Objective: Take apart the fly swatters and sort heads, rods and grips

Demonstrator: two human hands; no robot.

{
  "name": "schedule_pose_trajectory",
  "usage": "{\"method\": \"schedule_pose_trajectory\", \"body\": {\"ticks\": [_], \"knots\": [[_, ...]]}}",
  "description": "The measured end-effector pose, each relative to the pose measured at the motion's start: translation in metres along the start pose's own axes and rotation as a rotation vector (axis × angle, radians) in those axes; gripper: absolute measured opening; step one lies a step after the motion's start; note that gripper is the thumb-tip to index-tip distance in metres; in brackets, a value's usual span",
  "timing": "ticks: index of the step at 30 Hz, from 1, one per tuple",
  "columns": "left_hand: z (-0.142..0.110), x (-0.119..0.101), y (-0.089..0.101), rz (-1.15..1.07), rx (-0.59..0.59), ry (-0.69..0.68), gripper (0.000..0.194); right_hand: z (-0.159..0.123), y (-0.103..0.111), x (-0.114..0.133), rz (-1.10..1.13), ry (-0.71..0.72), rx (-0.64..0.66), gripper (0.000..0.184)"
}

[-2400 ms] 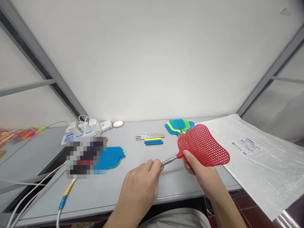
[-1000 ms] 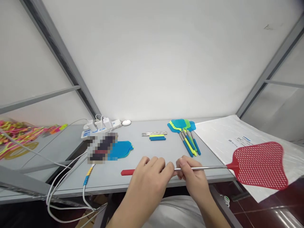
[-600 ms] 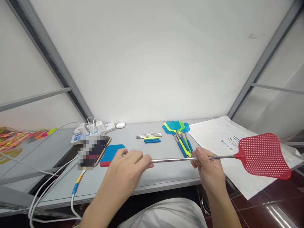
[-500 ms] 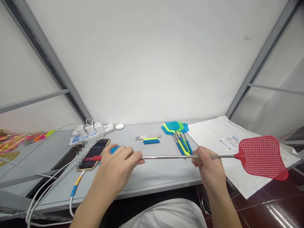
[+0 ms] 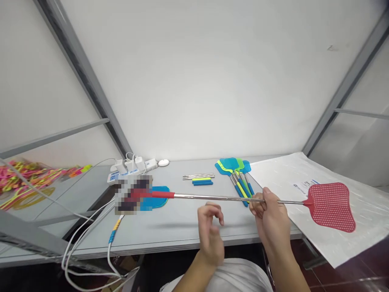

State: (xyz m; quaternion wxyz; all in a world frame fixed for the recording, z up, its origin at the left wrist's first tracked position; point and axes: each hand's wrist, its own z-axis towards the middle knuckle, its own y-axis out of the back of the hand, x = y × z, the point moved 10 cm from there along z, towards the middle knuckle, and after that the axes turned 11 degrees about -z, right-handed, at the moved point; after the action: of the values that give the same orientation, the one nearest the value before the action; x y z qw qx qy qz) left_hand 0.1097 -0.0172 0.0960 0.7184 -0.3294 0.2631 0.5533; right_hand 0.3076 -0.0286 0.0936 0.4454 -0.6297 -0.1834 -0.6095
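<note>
A red fly swatter (image 5: 331, 207) with an extended metal rod stretches across the view, its red grip at the left and its perforated head at the right. My right hand (image 5: 270, 211) is closed around the rod near the head. Below the rod, my left hand (image 5: 210, 235) hangs apart from it, fingers loosely curled, thumb away from them, and nothing in it. Several blue, yellow and green fly swatters (image 5: 234, 174) lie in a pile behind my right hand. Metal rods (image 5: 197, 176) and blue and yellow handle grips (image 5: 203, 183) lie left of the pile.
Blue swatter heads (image 5: 159, 196) lie at the left, partly behind the red grip and pixelation. Behind them are a power strip (image 5: 121, 175) with chargers and a white round device (image 5: 163, 162). A white bag (image 5: 282, 170) covers the right side. Colourful strands (image 5: 33, 178) lie far left.
My left hand has let go of the rod near the red grip and moved right and down. The right hand keeps its hold. The view has shifted slightly left.
</note>
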Motion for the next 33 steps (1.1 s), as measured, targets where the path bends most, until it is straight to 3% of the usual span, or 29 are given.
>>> {"method": "schedule_pose_trajectory", "body": {"ticks": [1, 3, 6, 9, 12, 17, 20, 24, 29, 33], "knots": [[0.0, 0.011, 0.008, -0.126, -0.059, 0.119, 0.047, -0.002, -0.003, -0.002, -0.017, -0.001, 0.022, 0.051], [0.006, 0.016, 0.032, -0.291, -0.218, 0.221, 0.051, -0.006, -0.011, -0.006, -0.044, -0.011, 0.076, 0.05], [0.016, 0.003, 0.072, -0.363, -0.449, 0.203, 0.043, -0.014, -0.024, -0.016, -0.075, -0.052, 0.157, 0.05], [0.021, -0.01, 0.096, -0.377, -0.57, 0.171, 0.038, -0.019, -0.025, -0.021, -0.093, -0.104, 0.16, 0.048], [0.023, -0.024, 0.126, -0.444, -0.691, 0.118, 0.037, -0.009, -0.004, -0.013, -0.085, -0.103, 0.066, 0.047], [0.03, -0.06, 0.192, -0.515, -0.881, -0.028, 0.038, 0.022, 0.048, 0.009, -0.047, -0.036, -0.061, 0.049], [0.031, -0.076, 0.217, -0.5, -0.955, -0.075, 0.037, 0.031, 0.064, 0.012, -0.047, -0.034, -0.094, 0.05], [0.033, -0.073, 0.218, -0.521, -0.929, -0.039, 0.036, 0.031, 0.06, 0.01, -0.033, -0.039, -0.067, 0.051], [0.03, -0.044, 0.19, -0.566, -0.873, 0.057, 0.041, 0.031, 0.052, 0.012, 0.053, 0.019, -0.109, 0.048], [0.026, -0.029, 0.163, -0.561, -0.802, 0.092, 0.036, 0.022, 0.026, 0.008, 0.057, 0.028, -0.043, 0.047]]}}
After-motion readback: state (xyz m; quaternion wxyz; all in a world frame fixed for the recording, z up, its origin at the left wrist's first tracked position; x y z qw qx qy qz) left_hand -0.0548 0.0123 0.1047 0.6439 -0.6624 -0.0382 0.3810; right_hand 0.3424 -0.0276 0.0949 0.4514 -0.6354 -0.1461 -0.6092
